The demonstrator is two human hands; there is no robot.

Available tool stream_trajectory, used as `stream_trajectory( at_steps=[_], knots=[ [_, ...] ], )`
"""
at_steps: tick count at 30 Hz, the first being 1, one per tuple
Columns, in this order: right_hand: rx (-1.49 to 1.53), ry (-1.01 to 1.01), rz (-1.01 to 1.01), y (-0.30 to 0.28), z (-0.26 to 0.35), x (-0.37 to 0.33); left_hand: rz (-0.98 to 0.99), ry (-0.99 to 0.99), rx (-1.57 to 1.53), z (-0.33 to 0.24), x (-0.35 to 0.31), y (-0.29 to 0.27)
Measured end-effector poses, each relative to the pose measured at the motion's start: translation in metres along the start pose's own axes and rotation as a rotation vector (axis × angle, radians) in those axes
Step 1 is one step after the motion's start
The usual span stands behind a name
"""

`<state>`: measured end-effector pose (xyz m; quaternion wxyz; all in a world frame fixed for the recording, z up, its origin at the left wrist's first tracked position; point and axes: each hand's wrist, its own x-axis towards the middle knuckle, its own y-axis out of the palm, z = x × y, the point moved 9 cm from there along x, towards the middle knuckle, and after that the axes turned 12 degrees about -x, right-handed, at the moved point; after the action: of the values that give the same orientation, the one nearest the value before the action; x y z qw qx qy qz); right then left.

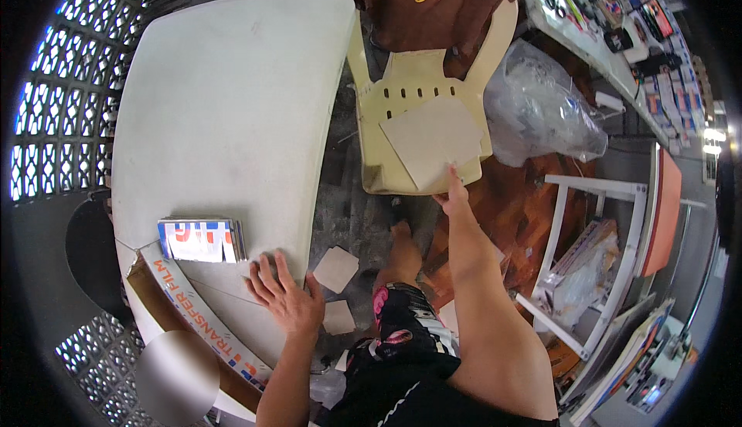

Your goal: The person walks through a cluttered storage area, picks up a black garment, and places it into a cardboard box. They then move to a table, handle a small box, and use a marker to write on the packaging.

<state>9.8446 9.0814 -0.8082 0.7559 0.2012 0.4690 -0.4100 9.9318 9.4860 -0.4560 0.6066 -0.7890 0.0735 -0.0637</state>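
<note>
Sheet [433,139], pale beige and squarish, is lying on a cream plastic chair [372,153], eleven o'clock from my nearer right hand [454,193], which is touching its edge, grip unclear; my left hand [290,294] is resting splayed on the white, round-cornered worktop [232,102].

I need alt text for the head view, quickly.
The right hand touches the near edge of a pale sheet on a cream plastic chair. The open left hand is at the edge of a white table, near a stack of printed pieces.
</note>
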Motion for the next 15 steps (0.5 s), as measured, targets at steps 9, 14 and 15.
stream_trajectory(
  at_steps=[9,14,15],
  knots=[
    [-0.009,0.012,-0.019,-0.007,-0.043,-0.003,-0.041,0.031,0.011,-0.001,0.002,-0.002],
    [-0.44,0.357,-0.25,-0.024,-0.005,-0.065,-0.035,0.009,0.029,0.003,0.0,0.0],
    [-0.777,0.092,-0.434,-0.032,0.05,-0.084,-0.035,0.001,0.023,0.002,0.0,-0.001]
  ],
)
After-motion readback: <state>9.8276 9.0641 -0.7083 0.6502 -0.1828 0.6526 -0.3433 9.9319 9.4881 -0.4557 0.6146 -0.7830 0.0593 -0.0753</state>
